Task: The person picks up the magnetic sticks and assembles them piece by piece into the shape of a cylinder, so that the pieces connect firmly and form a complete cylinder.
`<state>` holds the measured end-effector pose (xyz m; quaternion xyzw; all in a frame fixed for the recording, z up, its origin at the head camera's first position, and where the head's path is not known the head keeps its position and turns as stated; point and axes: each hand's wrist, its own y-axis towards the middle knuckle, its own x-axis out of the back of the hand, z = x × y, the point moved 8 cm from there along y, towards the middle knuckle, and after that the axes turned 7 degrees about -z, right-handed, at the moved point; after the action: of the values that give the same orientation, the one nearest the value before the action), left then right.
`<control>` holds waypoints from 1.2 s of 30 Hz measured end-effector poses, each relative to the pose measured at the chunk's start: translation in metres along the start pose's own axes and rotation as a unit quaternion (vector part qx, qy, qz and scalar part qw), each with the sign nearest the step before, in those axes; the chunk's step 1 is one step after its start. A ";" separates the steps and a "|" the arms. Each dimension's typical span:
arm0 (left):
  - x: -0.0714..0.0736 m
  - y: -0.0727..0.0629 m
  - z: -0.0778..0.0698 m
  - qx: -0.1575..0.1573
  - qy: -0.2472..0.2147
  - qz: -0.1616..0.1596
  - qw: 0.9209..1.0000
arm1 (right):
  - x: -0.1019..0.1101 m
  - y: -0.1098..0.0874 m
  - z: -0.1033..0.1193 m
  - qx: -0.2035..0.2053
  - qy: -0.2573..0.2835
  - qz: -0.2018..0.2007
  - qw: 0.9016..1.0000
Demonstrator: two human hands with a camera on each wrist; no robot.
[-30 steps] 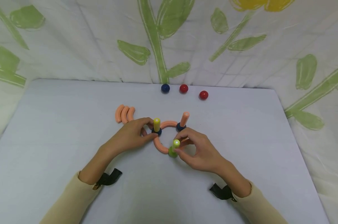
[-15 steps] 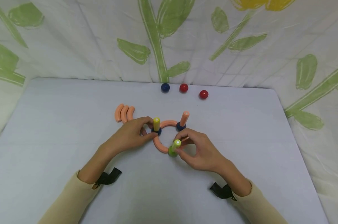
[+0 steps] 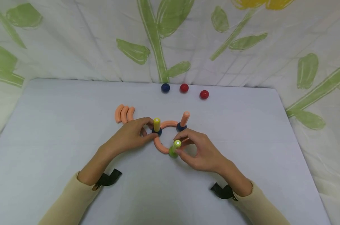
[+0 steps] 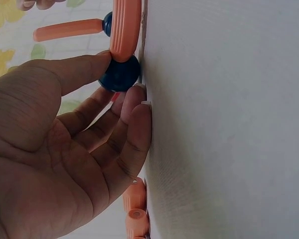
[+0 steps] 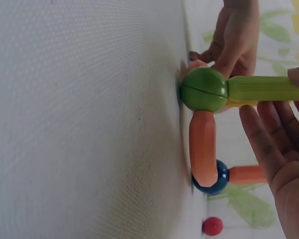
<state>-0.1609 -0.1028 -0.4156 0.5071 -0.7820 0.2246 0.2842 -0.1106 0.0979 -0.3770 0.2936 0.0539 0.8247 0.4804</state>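
Two curved orange rods, a near-left one (image 3: pixel 160 146) and a far one (image 3: pixel 169 123), plus a right-hand curved rod (image 5: pixel 203 147), form a ring with balls at its joints. My left hand (image 3: pixel 133 133) holds the left dark blue ball (image 4: pixel 118 77) between thumb and fingers; a yellow rod (image 3: pixel 157 125) stands on this ball. At the near joint, my right hand (image 3: pixel 201 151) pinches a light green rod (image 5: pixel 261 88), which rises from a green ball (image 5: pixel 202 89). A straight orange rod (image 3: pixel 185 119) stands on another blue ball (image 3: pixel 181 127) at the far right joint.
Several loose curved orange rods, including the leftmost rod (image 3: pixel 119 113), lie behind my left hand. Near the back edge of the white table (image 3: pixel 60 125) sit a loose blue ball (image 3: pixel 165 88), a red ball (image 3: pixel 184 88) and a second red ball (image 3: pixel 204 94). A leaf-patterned cloth (image 3: pixel 88 40) hangs behind.
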 end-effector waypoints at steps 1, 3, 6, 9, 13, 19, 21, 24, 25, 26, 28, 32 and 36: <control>0.000 0.000 0.000 0.000 0.000 0.000 1.000 | 0.000 0.000 0.000 0.001 -0.001 0.000 1.000; 0.000 0.000 0.000 -0.001 0.000 0.000 1.000 | 0.000 0.001 0.001 0.002 -0.002 0.001 1.000; 0.000 0.000 -0.001 0.000 -0.002 0.002 1.000 | 0.000 0.001 0.001 0.000 -0.004 0.003 1.000; 0.000 0.000 -0.001 0.001 -0.002 0.002 1.000 | -0.001 0.002 0.000 -0.004 -0.007 0.004 1.000; 0.000 0.000 -0.001 0.004 -0.001 0.003 1.000 | -0.001 0.002 -0.001 -0.003 -0.010 0.004 1.000; 0.000 0.000 -0.001 0.003 0.000 0.003 1.000 | 0.001 0.002 -0.001 0.004 -0.014 0.001 1.000; 0.000 0.000 -0.001 0.000 0.000 0.001 1.000 | 0.002 0.003 -0.001 0.004 -0.013 0.002 1.000; 0.000 0.001 -0.001 -0.004 0.002 0.000 1.000 | 0.005 0.002 -0.001 0.001 -0.021 0.002 1.000; 0.000 0.001 -0.001 -0.003 0.003 -0.001 1.000 | 0.006 0.002 0.000 0.001 -0.026 0.002 1.000; -0.001 0.001 0.000 -0.003 0.004 -0.001 1.000 | 0.008 0.002 0.001 0.002 -0.030 0.001 1.000; -0.001 0.000 0.000 -0.004 0.006 -0.002 1.000 | 0.014 0.003 0.003 0.005 -0.038 -0.005 0.999; -0.001 0.000 0.001 -0.003 0.005 -0.001 1.000 | 0.028 0.005 0.008 0.016 -0.036 -0.028 0.999; -0.002 0.001 0.001 0.004 -0.001 0.002 1.000 | 0.043 0.006 0.007 0.013 -0.038 -0.055 0.998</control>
<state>-0.1615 -0.1020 -0.4177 0.5065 -0.7826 0.2279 0.2810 -0.1271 0.1289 -0.3502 0.3274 0.0623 0.7846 0.5228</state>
